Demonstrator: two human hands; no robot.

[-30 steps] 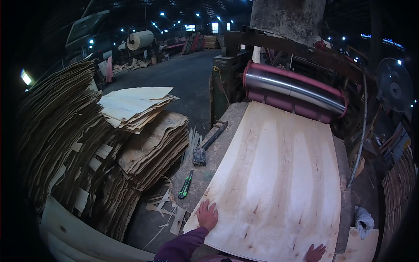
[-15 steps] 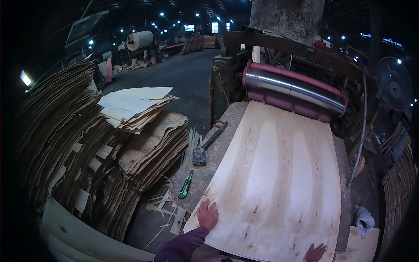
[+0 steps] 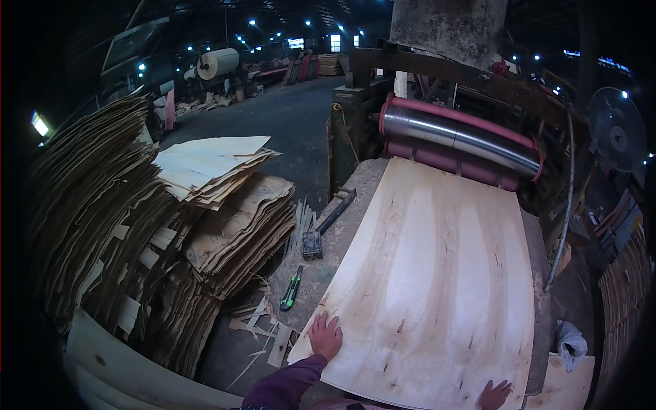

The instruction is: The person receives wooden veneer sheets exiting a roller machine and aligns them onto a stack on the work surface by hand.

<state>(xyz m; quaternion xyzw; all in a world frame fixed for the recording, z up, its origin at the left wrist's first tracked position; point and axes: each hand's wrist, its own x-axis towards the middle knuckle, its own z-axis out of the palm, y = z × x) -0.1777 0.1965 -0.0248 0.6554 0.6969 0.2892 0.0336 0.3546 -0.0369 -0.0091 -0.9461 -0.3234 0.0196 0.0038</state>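
Note:
A large pale sheet of wood veneer with brown grain streaks lies flat on a worn table. Its far edge reaches up to the metal and pink rollers of a machine. On the sheet's near left corner rests my left hand, palm down with the fingers spread. Near the right bottom edge, my right hand also lies on the veneer, fingers apart; its wrist is cut off by the frame. Neither hand grips anything. A green and black utility knife lies on the table beyond my left hand.
A dark block-headed tool with a handle lies left of the veneer. Tall veneer stacks stand at the left, with another pile beside them. A round fan and a white plastic bag are on the right.

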